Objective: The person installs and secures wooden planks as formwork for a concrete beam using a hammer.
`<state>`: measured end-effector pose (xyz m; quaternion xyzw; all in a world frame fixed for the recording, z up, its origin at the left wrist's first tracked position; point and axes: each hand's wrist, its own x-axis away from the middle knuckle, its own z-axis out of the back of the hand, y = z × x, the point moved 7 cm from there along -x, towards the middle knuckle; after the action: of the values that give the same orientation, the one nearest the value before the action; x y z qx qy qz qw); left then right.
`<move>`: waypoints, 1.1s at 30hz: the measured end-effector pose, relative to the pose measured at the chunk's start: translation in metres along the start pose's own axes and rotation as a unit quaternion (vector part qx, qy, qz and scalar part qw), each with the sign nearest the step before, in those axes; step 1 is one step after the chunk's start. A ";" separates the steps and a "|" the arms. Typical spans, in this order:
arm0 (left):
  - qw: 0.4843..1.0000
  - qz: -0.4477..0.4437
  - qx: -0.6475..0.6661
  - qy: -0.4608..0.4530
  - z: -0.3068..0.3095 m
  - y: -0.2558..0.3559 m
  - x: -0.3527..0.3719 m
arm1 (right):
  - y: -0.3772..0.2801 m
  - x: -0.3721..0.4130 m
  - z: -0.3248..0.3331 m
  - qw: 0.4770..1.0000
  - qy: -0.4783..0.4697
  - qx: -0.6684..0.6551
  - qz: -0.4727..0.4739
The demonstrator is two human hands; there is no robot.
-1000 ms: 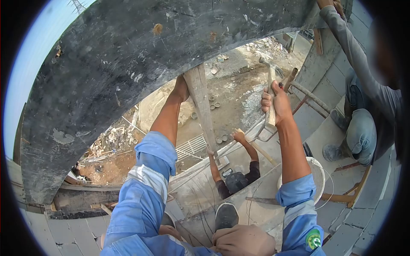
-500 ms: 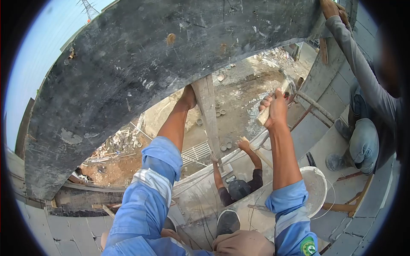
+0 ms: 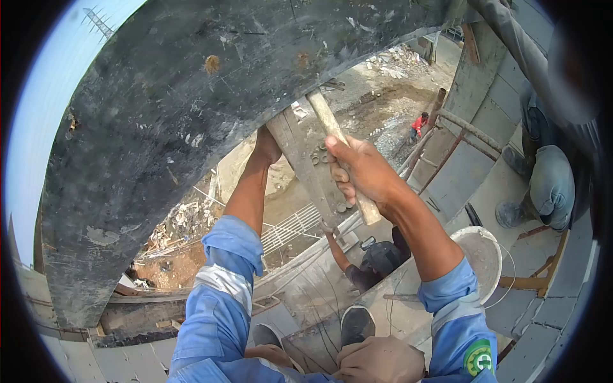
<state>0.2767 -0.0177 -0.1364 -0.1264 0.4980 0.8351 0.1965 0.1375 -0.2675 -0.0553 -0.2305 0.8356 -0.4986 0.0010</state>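
Observation:
My right hand is closed round the wooden handle of a hammer; the hammer's head is hidden behind the lower edge of a large dark panel. Below that edge, my left hand grips the side of a wooden plank near its top, fingertips out of sight. The plank slants down from the panel towards a co-worker below, whose raised hand touches its lower end.
At the right another person crouches, a sleeved arm reaching to the panel. A whitish bucket stands beside my right forearm. Rusty metal pipes rise near the ledge. Far below lies rubble ground, with a person in red.
My right hand has moved left and down, bringing the hammer's head behind the panel. My left hand stays at the plank. The co-worker below has shifted right, and the view has turned slightly.

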 end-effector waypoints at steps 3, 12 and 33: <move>0.866 0.210 0.452 0.049 -0.007 -0.001 0.004 | 0.002 0.012 0.025 0.999 0.029 0.026 0.014; 0.868 0.224 0.441 0.049 -0.004 0.001 0.007 | 0.016 0.003 0.029 0.993 0.097 -0.046 0.043; 0.850 0.250 0.464 -0.010 -0.005 -0.047 0.006 | 0.009 -0.007 0.007 0.954 0.190 -0.197 0.125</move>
<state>0.2923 -0.0008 -0.1778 0.1164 0.8401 0.5293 0.0222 0.1418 -0.2669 -0.0679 -0.0213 0.9241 -0.3548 -0.1405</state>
